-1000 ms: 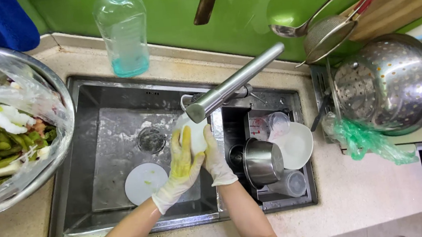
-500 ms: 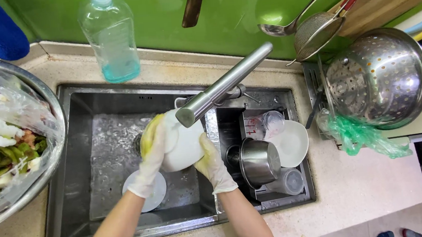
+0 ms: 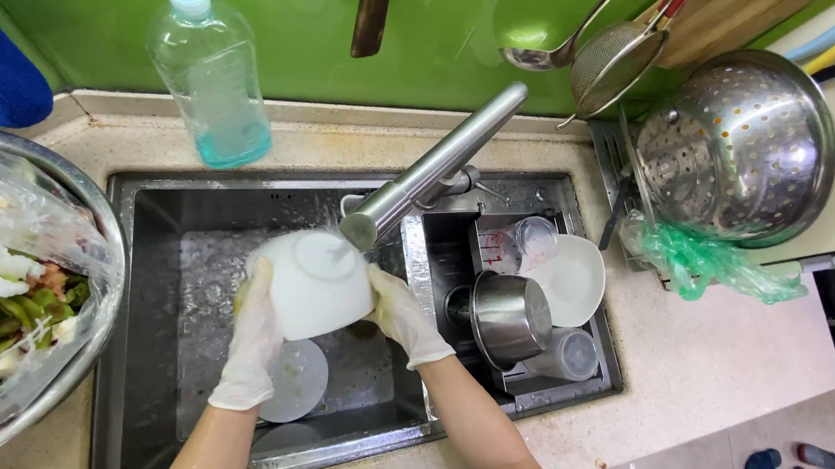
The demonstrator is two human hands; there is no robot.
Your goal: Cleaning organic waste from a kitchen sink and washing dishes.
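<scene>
Over a wet sink, the gloved left hand and right hand clamp an upturned white bowl between them under the tap. Slippery gloves could likely drop it onto the plate below, chipping both.

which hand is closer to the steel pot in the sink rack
Right. The right hand grips the white bowl just beside the steel pot; the left hand is on the bowl's far side.
</scene>
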